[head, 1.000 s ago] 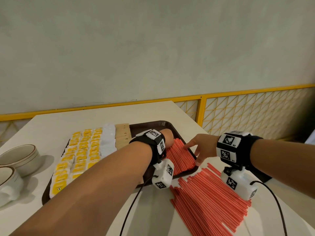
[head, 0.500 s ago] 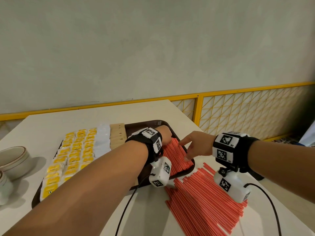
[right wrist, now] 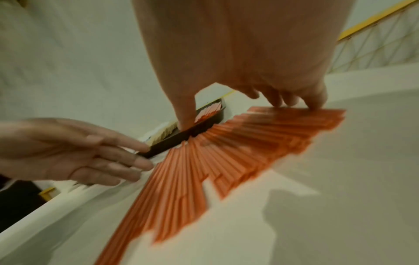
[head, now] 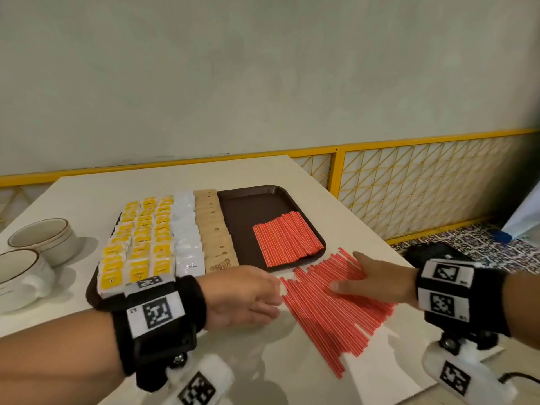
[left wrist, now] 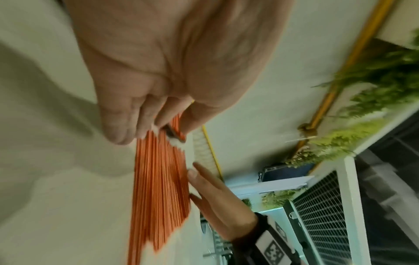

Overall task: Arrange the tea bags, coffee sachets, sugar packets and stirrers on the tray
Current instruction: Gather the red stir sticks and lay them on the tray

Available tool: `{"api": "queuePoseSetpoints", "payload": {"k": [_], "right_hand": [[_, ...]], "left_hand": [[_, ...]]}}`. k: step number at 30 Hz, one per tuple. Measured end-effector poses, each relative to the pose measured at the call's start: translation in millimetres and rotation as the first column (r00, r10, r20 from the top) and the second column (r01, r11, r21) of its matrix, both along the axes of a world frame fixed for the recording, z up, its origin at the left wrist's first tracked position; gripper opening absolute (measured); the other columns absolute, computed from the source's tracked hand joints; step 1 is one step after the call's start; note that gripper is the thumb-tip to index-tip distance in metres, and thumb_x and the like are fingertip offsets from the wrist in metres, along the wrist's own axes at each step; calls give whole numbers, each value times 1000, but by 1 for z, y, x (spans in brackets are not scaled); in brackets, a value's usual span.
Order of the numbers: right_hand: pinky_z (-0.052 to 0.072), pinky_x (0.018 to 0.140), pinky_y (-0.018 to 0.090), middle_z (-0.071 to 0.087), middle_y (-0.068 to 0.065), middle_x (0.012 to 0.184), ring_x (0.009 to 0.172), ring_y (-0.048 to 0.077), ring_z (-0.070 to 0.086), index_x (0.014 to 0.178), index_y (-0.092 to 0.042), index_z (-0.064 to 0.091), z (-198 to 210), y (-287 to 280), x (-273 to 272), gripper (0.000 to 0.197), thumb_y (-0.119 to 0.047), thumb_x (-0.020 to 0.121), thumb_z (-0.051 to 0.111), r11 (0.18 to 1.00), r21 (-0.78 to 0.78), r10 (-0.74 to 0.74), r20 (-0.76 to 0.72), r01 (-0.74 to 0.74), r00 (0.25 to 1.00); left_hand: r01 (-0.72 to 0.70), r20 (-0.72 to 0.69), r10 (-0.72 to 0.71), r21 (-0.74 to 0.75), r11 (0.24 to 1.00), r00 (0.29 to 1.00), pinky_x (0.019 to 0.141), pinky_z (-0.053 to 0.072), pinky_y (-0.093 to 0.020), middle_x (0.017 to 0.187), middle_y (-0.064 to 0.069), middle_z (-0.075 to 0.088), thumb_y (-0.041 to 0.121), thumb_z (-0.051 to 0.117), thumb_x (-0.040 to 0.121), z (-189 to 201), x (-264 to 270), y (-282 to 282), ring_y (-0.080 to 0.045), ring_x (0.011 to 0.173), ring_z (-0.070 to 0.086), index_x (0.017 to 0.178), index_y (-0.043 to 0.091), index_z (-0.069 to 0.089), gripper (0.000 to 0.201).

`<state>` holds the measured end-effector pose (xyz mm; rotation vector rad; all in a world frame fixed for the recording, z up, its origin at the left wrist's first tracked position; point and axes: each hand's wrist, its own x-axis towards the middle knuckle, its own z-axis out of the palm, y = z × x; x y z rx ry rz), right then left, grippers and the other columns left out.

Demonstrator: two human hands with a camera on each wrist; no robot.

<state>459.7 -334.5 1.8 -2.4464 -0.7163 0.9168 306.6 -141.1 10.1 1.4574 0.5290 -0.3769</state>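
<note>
Pale tabletop (head: 233, 361) under both your hands; loose stirrers (head: 330, 311) fanned between them, tray (head: 242, 217) just beyond. Right hand (head: 377, 283) lay flat on the fan, left hand (head: 242, 296) relaxed, fingers straight at its edge. Best squeeze both inward, square ends, then lift.

Left hand (left wrist: 158, 71) above fanned orange stirrers (left wrist: 158, 179) on the table (left wrist: 56, 197); right hand (left wrist: 217, 199) flat beside them.

White table (head: 181, 178): brown tray (head: 242, 213), loose red stirrers (head: 327, 311) (fanned), two cups (head: 43, 238).
</note>
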Motion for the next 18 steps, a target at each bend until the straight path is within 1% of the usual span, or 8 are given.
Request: {"api": "queuePoseSetpoints", "payload": {"k": [2,4,6,8,10,13,16,18], "right_hand": [[53,93,36,58,-3,124,106,13,62,136,-21,27,-5,4,-19,91,-61,68,73,999,47,22,-38,-20,999],[54,90,38,54,-2,126,108,15,60,136,-21,24,-16,11,-39,108,-69,55,75,995,9,96,51,-96,994],[46,99,38,41,1,135,121,19,47,144,-15,16,-26,19,-61,111,-64,63,74,981,-73,195,242,-182,951],[37,107,37,34,6,143,130,24,38,147,-10,12,-35,28,-75,92,-43,82,68,972,-91,236,397,-217,887],[35,106,41,33,11,143,129,30,36,146,-10,18,-38,35,-79,70,-22,90,58,970,-88,240,429,-225,871],[40,100,41,37,13,137,123,33,40,139,-7,31,-36,45,-73,49,-17,95,49,960,-131,282,444,-249,851],[45,86,32,53,14,122,109,30,55,123,-5,44,-29,57,-69,35,-13,90,54,945,-190,324,462,-264,825],[45,78,28,60,9,112,102,26,59,114,-8,49,-23,64,-67,31,-13,85,59,933,-225,355,452,-281,818]], "left_hand": [[-72,7,72,-44,996,997,84,53,-32,110,-12,62,14,53,96,-7,-4,-13,-26,99,62,98,11,57,5],[-107,50,114,-118,987,992,80,54,-32,102,-10,65,21,50,98,-15,-4,-26,-23,95,63,101,14,58,11],[-137,78,154,-192,972,985,76,50,-29,101,-8,65,28,46,100,-21,-4,-33,-19,90,60,105,16,56,16],[-156,81,176,-215,964,981,87,48,-31,113,-13,64,33,43,100,-26,-5,-32,-20,100,60,116,15,56,28],[-176,70,196,-229,957,978,94,48,-33,118,-17,63,36,41,100,-29,-7,-27,-23,110,59,118,10,60,37],[-194,40,210,-243,950,977,95,47,-34,118,-16,63,36,40,100,-30,-12,-19,-23,112,58,115,6,62,40],[-124,27,127,-102,987,992,92,51,-35,114,-17,66,28,41,101,-26,-22,-11,-25,104,64,114,6,59,31],[-16,29,12,158,987,1000,80,54,-32,103,-16,69,17,43,100,-15,-28,-5,-23,87,68,105,11,57,16]]}}
